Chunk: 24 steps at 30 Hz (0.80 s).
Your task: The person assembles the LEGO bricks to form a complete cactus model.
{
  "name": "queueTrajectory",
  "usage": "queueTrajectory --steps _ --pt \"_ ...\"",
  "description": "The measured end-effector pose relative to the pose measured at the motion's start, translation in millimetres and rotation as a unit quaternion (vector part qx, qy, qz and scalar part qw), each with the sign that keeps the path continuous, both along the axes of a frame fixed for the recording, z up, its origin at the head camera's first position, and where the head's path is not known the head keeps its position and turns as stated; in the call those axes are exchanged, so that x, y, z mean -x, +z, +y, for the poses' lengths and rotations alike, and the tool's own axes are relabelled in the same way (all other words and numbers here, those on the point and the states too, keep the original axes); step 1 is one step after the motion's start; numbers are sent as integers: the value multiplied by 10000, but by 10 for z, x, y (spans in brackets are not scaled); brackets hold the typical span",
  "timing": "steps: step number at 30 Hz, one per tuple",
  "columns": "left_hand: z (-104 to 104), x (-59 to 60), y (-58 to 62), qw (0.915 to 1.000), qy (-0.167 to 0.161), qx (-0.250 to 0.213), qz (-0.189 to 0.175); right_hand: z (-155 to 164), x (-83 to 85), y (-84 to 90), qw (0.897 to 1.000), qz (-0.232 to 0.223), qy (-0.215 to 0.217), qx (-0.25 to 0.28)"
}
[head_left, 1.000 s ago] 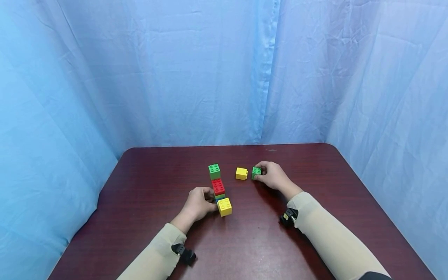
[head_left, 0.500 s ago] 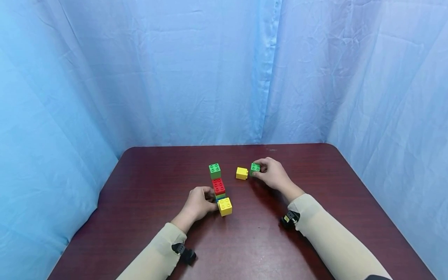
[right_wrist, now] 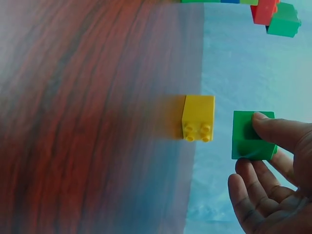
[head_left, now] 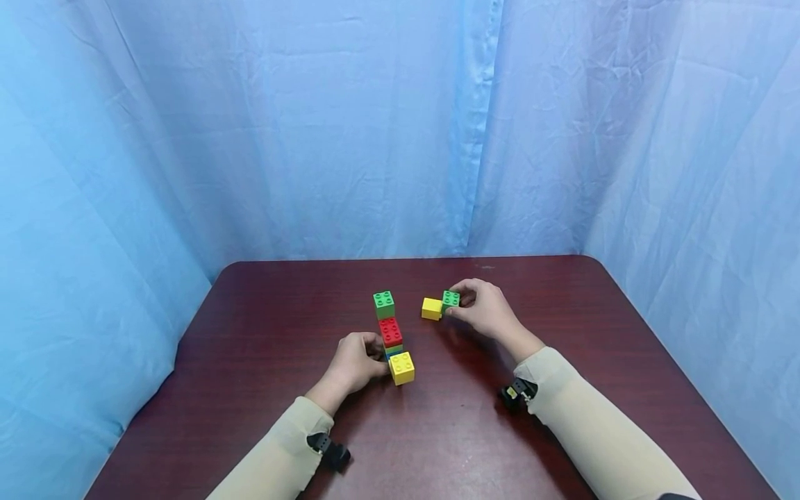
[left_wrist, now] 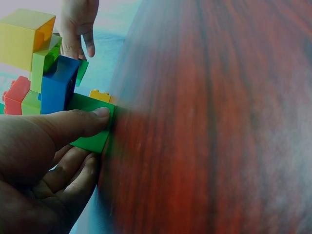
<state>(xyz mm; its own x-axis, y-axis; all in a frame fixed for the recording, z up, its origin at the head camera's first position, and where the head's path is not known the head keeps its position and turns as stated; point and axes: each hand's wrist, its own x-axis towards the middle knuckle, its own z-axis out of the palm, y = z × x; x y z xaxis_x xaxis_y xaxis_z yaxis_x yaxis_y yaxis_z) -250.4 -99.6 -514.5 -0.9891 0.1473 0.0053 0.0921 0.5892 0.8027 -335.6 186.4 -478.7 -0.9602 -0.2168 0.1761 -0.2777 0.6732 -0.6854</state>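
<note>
The left hand point(head_left: 355, 362) is gripping the base of the brick stack point(head_left: 392, 338) mid-table, evidently steadying it, while the right hand point(head_left: 486, 310) is pinching a green brick point(head_left: 451, 299), lifted clear beside the yellow brick point(head_left: 431, 309) toward the table's far edge.

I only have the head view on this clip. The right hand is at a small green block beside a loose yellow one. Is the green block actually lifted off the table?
Observer: In the right wrist view the right hand pinches the green block and it is apart from the yellow block, with a gap between them; lift I cannot confirm.
Operator: Which way does the loose yellow block face?
Observer: It lies on its side; its studs point sideways along the table.
Operator: And what does the left hand grip?
Observer: The left hand has its thumb pressed on a green base block at the bottom of the block tower; a blue block sits just above it.
</note>
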Motion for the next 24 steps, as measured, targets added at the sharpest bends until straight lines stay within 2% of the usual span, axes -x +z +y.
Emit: queueTrajectory --steps 12,24 --pt "-4 2 -10 10000 13 -33 -1 -125 -121 124 9984 329 418 184" --pt "-11 6 -17 10000 -10 -22 2 -319 -291 343 9923 584 991 454"
